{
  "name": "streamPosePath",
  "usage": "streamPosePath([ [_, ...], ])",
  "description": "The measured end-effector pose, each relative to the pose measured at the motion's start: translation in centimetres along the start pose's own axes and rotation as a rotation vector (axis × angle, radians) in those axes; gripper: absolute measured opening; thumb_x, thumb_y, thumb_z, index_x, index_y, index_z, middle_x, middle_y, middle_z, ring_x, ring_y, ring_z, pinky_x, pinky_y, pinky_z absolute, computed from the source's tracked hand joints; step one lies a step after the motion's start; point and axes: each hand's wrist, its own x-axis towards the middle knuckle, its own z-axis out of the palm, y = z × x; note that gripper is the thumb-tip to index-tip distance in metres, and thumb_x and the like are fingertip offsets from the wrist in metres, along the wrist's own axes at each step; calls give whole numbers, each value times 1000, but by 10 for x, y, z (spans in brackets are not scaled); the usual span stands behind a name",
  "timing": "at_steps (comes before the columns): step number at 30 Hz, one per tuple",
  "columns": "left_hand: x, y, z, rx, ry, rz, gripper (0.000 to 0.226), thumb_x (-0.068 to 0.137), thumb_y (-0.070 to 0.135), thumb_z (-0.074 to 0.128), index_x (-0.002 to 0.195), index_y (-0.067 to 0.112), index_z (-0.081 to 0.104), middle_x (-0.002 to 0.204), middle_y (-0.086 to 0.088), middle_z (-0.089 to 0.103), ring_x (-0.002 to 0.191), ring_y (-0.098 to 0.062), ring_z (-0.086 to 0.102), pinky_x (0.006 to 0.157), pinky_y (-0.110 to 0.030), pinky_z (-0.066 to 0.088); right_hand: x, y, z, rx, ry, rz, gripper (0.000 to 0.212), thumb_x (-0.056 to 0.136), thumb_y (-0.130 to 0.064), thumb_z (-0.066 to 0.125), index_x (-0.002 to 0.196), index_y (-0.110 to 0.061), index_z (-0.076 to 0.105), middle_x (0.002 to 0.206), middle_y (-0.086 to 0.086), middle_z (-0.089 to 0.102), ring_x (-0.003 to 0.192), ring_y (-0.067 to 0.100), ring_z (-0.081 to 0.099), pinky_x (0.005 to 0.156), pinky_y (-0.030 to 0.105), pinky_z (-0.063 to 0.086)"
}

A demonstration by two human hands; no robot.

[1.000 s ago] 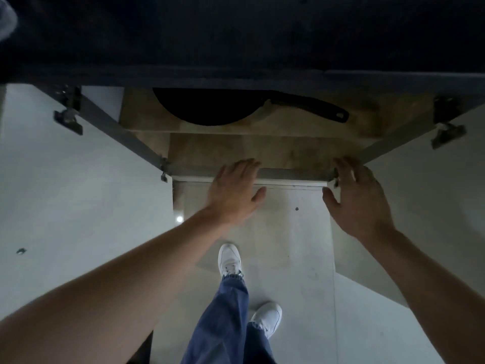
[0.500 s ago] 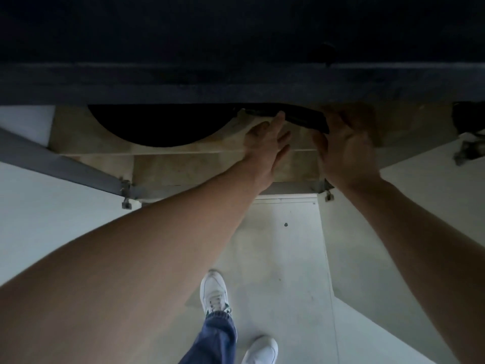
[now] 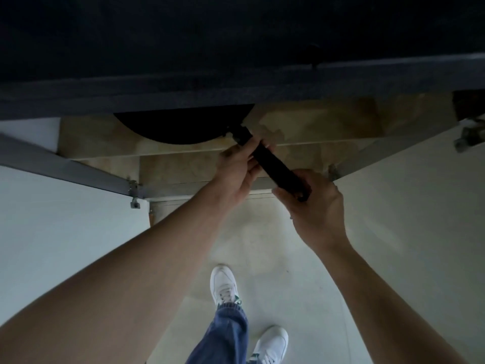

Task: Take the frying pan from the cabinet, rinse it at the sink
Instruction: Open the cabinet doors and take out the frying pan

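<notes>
View down into an open cabinet (image 3: 328,132) below a dark tabletop (image 3: 236,48). The black frying pan (image 3: 181,127) lies on the cabinet shelf, its bowl half hidden under the tabletop edge. The left hand (image 3: 236,169) is closed around the pan's handle near the bowl; the right hand (image 3: 315,203) grips the handle's outer end.

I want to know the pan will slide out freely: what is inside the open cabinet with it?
Only the black frying pan shows on the bare shelf, its handle held by both hands. The countertop hides the rear of the shelf.
</notes>
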Motion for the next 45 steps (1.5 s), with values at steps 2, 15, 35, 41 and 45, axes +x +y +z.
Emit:
streamPosePath([
  [2,-9,-3,-14,25,-29,-10,7,94,9,60,94,3,64,89,-10,72,84,-20,74,82,-32,61,-12,-5,6,191,-173,210,24,79,-29,80,94,-19,65,75,-6,69,63,9,65,61,10,48],
  [15,-46,2,-59,190,-99,-134,17,91,8,63,104,-1,68,102,-14,74,98,-24,71,86,-30,58,-24,-49,47,745,-578,518,15,89,-11,64,75,-9,58,56,2,53,41,15,47,43,27,41],
  [35,-73,-1,-57,141,-104,-235,38,73,2,75,110,-3,67,103,-14,73,91,-23,72,85,-29,58,-72,-52,43,653,-379,448,35,93,-24,63,62,-15,47,48,5,44,34,18,36,37,25,32],
  [41,-125,-19,-61,190,-78,-315,27,78,-1,73,104,-2,67,99,-17,71,85,-24,71,78,-29,58,-133,-61,24,622,-354,536,36,93,-27,63,61,-17,50,46,6,46,35,21,39,40,29,33],
  [45,-179,-27,-58,196,-62,-360,19,85,-7,65,103,-3,67,95,-15,73,82,-24,72,77,-29,59,-184,-74,5,611,-299,593,33,93,-21,63,63,-11,51,42,-1,45,35,17,38,41,32,33],
])
